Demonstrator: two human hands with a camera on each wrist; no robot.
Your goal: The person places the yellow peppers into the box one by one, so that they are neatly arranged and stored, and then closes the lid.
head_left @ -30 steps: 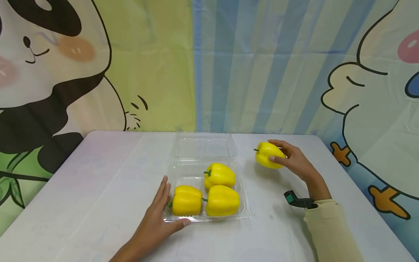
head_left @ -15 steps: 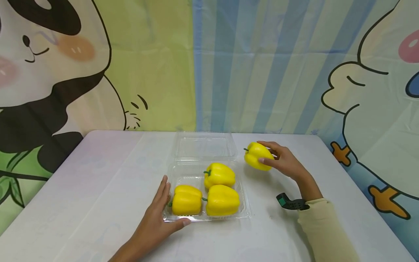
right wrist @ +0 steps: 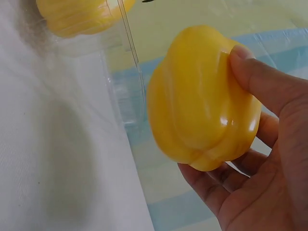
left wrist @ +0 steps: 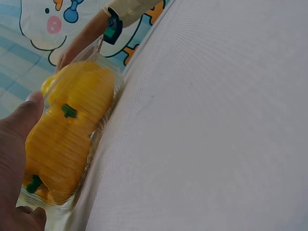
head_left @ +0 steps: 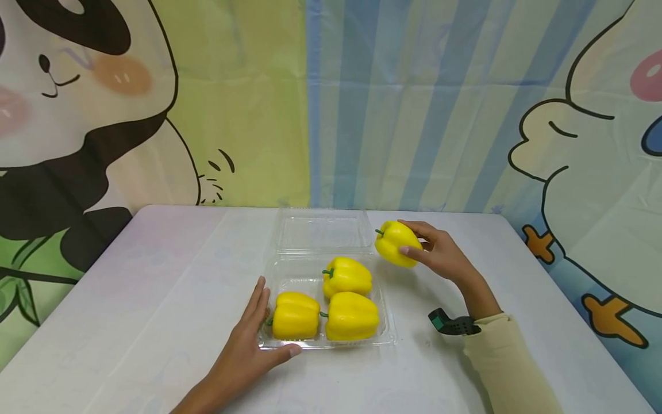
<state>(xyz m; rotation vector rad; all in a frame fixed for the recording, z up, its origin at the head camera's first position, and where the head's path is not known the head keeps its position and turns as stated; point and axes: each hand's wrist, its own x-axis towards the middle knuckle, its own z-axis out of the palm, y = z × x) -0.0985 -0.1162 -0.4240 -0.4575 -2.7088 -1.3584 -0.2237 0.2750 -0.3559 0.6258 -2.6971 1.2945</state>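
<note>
Head view: L hand [head_left: 249,345] thumb-spread at clear box [head_left: 296,269], R hand [head_left: 441,253] pinching yel. pepper [head_left: 394,244]

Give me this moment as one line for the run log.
right hand: holds yellow pepper aloft, right of clear container | left hand: at container's near left corner | container: lid open, three yellow peppers inside

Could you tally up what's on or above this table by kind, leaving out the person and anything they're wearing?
Clear plastic container with its lid open: 1
Yellow bell peppers: 4 (3 in the container, 1 in the right hand)
Total: 5
</note>
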